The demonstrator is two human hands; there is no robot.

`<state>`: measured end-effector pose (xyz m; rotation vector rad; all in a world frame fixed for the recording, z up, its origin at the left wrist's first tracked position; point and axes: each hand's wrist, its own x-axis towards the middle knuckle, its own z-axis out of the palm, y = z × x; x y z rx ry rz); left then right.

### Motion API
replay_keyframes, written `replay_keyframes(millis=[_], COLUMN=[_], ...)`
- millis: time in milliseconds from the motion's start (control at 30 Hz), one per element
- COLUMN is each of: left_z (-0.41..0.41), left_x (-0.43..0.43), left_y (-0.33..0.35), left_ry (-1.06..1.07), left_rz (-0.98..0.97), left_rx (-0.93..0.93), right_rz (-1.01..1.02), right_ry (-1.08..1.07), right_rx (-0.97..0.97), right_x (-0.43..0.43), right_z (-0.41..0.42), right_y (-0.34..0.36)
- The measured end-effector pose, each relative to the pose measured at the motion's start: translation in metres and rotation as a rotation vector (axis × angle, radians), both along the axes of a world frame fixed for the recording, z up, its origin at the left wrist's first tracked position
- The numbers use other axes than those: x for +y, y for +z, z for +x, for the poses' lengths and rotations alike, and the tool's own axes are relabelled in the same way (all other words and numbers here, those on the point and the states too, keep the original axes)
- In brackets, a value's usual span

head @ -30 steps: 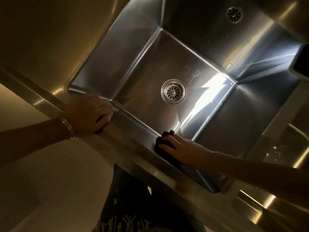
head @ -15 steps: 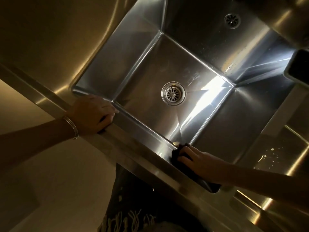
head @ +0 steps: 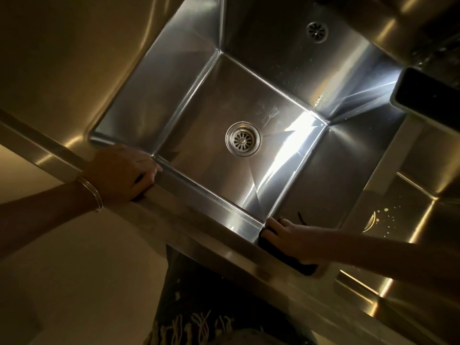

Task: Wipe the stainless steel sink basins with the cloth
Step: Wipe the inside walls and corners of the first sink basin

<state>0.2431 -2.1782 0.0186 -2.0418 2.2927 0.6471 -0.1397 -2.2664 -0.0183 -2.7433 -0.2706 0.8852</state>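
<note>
A deep stainless steel sink basin (head: 174, 78) fills the middle of the view, with a round drain strainer (head: 243, 139) in its floor. My right hand (head: 291, 239) presses a dark cloth (head: 271, 226) flat against the near wall, at the basin's near right corner; most of the cloth is hidden under the hand. My left hand (head: 122, 174), with a bangle on the wrist, grips the sink's front rim at the near left corner, fingers curled over the edge.
A second basin (head: 408, 220) with pale specks lies to the right behind a steel divider. An overflow hole (head: 316, 32) sits in the far wall. A dark object (head: 428, 92) rests on the far right rim. A flat steel drainboard (head: 62, 58) spreads left.
My right hand has slid the cloth rightward along the near wall into the basin's right corner. My left hand has stayed on the rim.
</note>
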Motion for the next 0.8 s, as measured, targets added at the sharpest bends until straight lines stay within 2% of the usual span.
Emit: replay_keyframes(millis=[67, 133, 233, 333, 467, 567, 633, 800], left_z=[0.0, 0.001, 0.001, 0.001, 0.0, 0.0, 0.0, 0.0], left_x=[0.0, -0.001, 0.0, 0.0, -0.001, 0.0, 0.0, 0.001], left_y=[-0.001, 0.0, -0.002, -0.002, 0.0, 0.0, 0.0, 0.002], left_ry=[0.003, 0.004, 0.013, 0.022, 0.023, 0.02, 0.018, 0.013], left_rz=[0.007, 0.011, 0.008, 0.005, 0.02, 0.005, -0.01, 0.008], left_rx=[0.007, 0.006, 0.008, 0.022, 0.029, 0.026, 0.016, 0.004], right_rz=[-0.036, -0.043, -0.226, -0.2, -0.169, -0.077, -0.088, -0.07], right_ry=[0.145, 0.16, 0.18, 0.201, -0.005, -0.154, -0.235, -0.311], right_rx=[0.097, 0.173, 0.117, 0.141, -0.044, -0.129, -0.158, 0.036], right_x=[0.0, -0.002, -0.001, 0.006, 0.003, 0.005, 0.008, 0.013], right_z=[0.015, 0.031, 0.04, 0.04, 0.037, 0.046, 0.061, 0.079], right_y=[-0.046, -0.078, -0.118, -0.137, -0.128, -0.125, -0.127, -0.14])
